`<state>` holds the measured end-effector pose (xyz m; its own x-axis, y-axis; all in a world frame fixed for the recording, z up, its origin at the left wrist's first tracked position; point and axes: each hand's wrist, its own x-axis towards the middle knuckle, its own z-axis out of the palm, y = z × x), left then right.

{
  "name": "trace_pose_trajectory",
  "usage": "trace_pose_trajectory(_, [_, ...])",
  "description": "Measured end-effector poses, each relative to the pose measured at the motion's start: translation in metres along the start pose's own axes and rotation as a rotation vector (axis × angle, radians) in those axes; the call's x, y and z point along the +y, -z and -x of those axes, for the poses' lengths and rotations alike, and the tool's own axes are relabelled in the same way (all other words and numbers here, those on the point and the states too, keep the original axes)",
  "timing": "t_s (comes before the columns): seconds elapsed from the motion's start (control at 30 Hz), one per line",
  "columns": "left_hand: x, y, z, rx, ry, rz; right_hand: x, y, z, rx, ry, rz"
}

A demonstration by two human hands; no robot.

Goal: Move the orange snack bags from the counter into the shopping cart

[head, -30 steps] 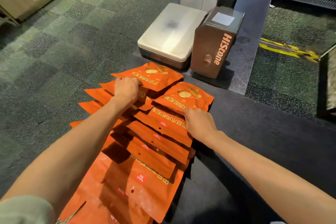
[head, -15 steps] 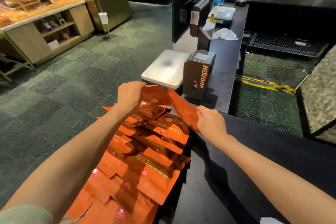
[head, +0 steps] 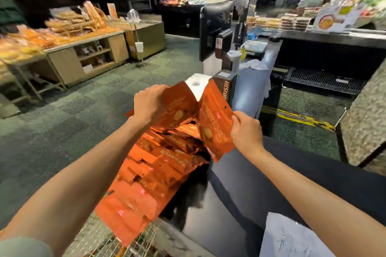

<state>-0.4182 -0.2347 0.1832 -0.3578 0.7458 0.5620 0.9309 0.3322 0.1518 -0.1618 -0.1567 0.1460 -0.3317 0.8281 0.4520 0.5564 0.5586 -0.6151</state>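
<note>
My left hand (head: 147, 104) grips one orange snack bag (head: 179, 108), held up above the pile. My right hand (head: 246, 129) grips a second orange snack bag (head: 215, 123), tilted upright beside the first. Below them, a long overlapping pile of several orange snack bags (head: 158, 165) lies along the left edge of the dark counter (head: 240, 190). The pile's near end hangs over the wire shopping cart (head: 144, 240), which shows at the bottom edge under my left arm.
Behind the raised bags stand a white scale (head: 196, 84) and a brown box (head: 226, 85) on the counter. A screen (head: 215, 27) rises further back. White paper (head: 292, 238) lies at the near right. Bakery shelves (head: 83, 52) line the left, across green carpet.
Both hands took a bag each from the far end of the pile and lifted them clear. The view has tilted up, showing more of the store.
</note>
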Motion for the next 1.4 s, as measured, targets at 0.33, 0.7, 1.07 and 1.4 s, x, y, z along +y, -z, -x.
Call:
trace_pose_trajectory(0.33, [0.063,0.098,0.131,0.116,0.169,0.116,-0.010,0.071,0.104,-0.034,0.115,-0.157])
trace_pose_trajectory(0.7, [0.060,0.172,0.231,0.142,0.399,0.119,-0.053,0.065,0.158,-0.206,0.224,-0.282])
trace_pose_trajectory(1.07, [-0.021,0.228,0.309,0.207,0.670,-0.097,-0.162,-0.018,0.192,-0.470,0.435,-0.445])
trace_pose_trajectory(1.4, [-0.131,0.212,0.331,0.099,0.911,-0.195,-0.219,-0.121,0.203,-0.757,0.469,-0.492])
